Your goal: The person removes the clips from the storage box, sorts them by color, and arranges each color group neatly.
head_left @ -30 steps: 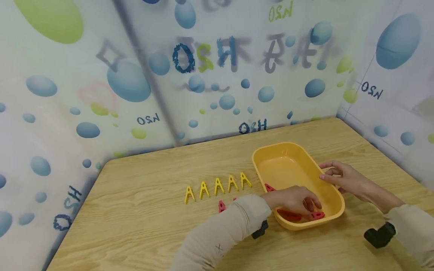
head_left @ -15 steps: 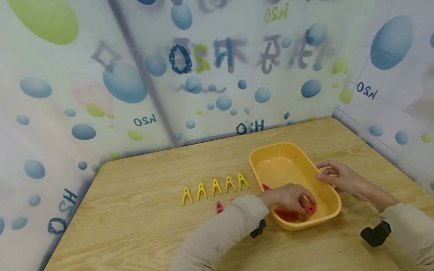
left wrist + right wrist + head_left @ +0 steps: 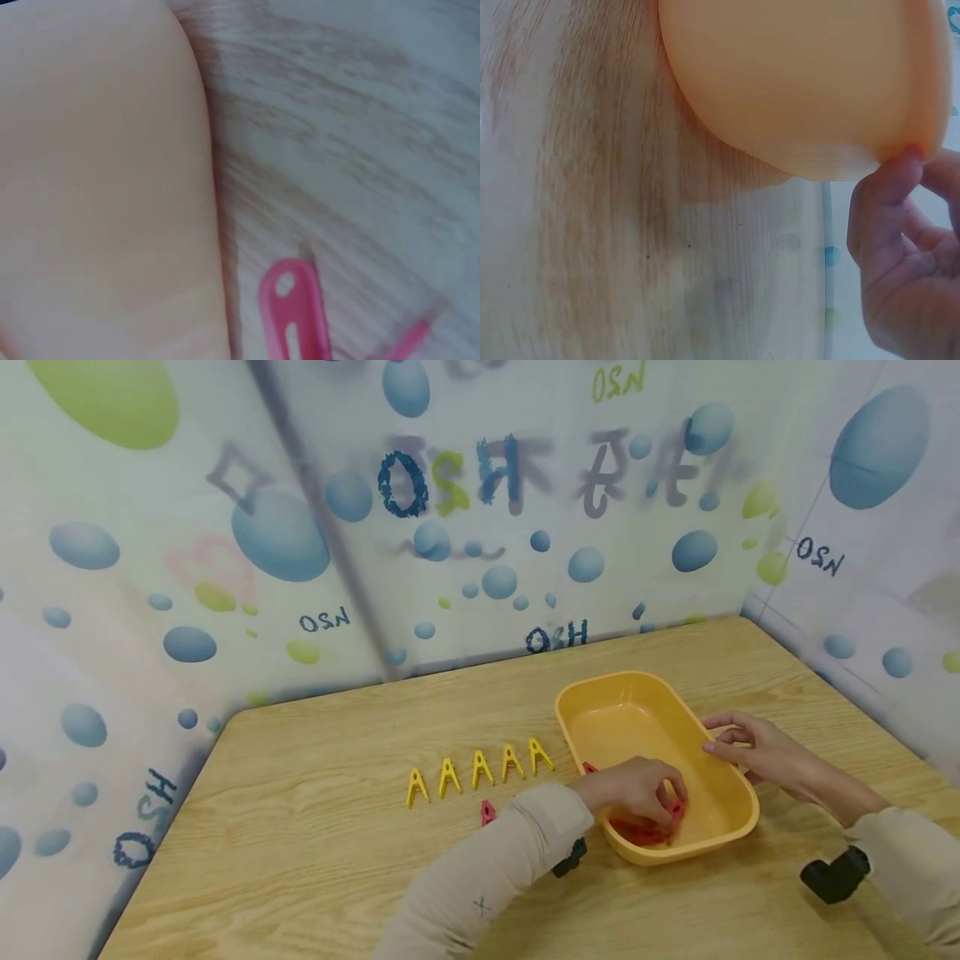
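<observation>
My left hand (image 3: pixel 636 789) reaches down inside a yellow-orange plastic basin (image 3: pixel 626 727) and pinches a red clothespin (image 3: pixel 677 812) at its fingertips. More red clothespins (image 3: pixel 637 833) lie under that hand at the near left end of the basin, partly hidden. On the far side, my right hand (image 3: pixel 761 756) holds the basin's right rim between thumb and fingers; the right wrist view shows this hand (image 3: pixel 907 247) gripping the edge. Left of the basin stands a row of several yellow clothespins (image 3: pixel 481 768). A red clothespin (image 3: pixel 487 812) lies in front of them, beside my left sleeve.
The wooden table (image 3: pixel 315 827) spreads out to the left and in front. A printed curtain (image 3: pixel 450 568) closes off its back and sides. In the left wrist view a pink-red clothespin (image 3: pixel 296 311) lies on the table close to my forearm.
My left hand has moved a little left and back within the basin, bringing the pinched red clothespin along. My right hand stays on the rim. The view shifts slightly.
</observation>
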`<state>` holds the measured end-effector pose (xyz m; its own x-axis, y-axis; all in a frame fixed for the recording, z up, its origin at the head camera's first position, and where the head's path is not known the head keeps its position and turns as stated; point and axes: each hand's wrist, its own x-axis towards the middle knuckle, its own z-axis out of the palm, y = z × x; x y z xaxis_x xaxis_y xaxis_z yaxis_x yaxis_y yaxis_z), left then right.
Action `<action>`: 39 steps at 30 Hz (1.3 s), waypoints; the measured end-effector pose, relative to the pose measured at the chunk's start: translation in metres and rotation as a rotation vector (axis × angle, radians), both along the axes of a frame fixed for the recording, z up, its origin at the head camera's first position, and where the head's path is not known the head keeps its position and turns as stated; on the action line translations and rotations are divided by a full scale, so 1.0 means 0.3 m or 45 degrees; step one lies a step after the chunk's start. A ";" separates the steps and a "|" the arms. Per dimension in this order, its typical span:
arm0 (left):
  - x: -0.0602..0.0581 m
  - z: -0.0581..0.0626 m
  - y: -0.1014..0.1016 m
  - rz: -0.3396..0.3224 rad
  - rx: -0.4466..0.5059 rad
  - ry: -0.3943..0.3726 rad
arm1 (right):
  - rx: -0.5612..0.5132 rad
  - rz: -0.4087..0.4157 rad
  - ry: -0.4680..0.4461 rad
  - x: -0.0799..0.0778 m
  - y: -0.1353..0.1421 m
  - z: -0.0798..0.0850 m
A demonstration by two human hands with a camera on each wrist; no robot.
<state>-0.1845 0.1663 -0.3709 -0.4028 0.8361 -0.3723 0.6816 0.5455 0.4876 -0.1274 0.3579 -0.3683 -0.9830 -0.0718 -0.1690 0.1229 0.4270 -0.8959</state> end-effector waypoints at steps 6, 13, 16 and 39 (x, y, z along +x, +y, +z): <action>-0.005 0.001 -0.015 0.096 0.031 0.020 | -0.002 -0.010 -0.007 -0.002 -0.002 -0.005; -0.005 0.008 -0.019 0.139 0.041 0.084 | 0.003 -0.005 -0.001 -0.003 -0.004 0.001; -0.010 0.009 -0.017 0.112 0.063 0.127 | 0.007 -0.002 0.003 -0.006 -0.005 0.001; -0.026 0.003 -0.021 0.133 0.208 -0.164 | -0.001 -0.005 0.022 -0.003 -0.003 -0.007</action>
<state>-0.1923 0.1600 -0.3701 -0.4479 0.8458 -0.2897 0.5521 0.5165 0.6545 -0.1284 0.3569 -0.3705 -0.9860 -0.0683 -0.1521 0.1090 0.4261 -0.8981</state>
